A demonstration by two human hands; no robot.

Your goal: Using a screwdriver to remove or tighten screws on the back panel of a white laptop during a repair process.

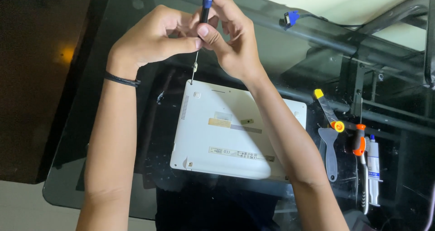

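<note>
Both hands pinched on small screwdriver (201,27): right hand (231,36) around handle, left hand (154,38) steadying. Shaft upright, tip at far-left corner of upturned white laptop (226,131) on glass tabletop (113,167).

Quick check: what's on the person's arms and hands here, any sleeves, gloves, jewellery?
Both forearms are bare, no sleeves in view. The left hand and right hand wear no gloves. A thin dark band circles the left wrist. No rings or watch visible.

— What sort of place is this?
— A home desk used for repairs: a dark glass table (72,167) with a white laptop (226,136) lying upside down, small tools (344,140) beside it.
</note>
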